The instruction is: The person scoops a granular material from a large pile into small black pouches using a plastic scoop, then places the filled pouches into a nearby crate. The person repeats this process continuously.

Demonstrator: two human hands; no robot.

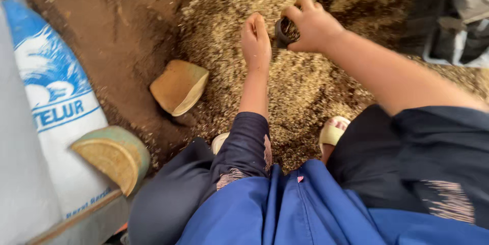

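Observation:
A wide heap of tan, grain-like feed [300,82] lies on the brown dirt floor. My right hand [313,24] grips a small dark scoop [283,32] that has some feed in it, at the far side of the heap. Just left of the scoop, my left hand [255,41] reaches down with its fingers held together and touches the feed; nothing shows in its grasp. I squat over the heap in blue and dark clothes, a light sandal [332,133] at the pile's near edge.
A half coconut shell [179,87] sits on the dirt left of the heap. A second, greenish shell [113,157] rests at lower left against a white and blue sack [56,102]. Dark bundled items [458,15] lie at upper right.

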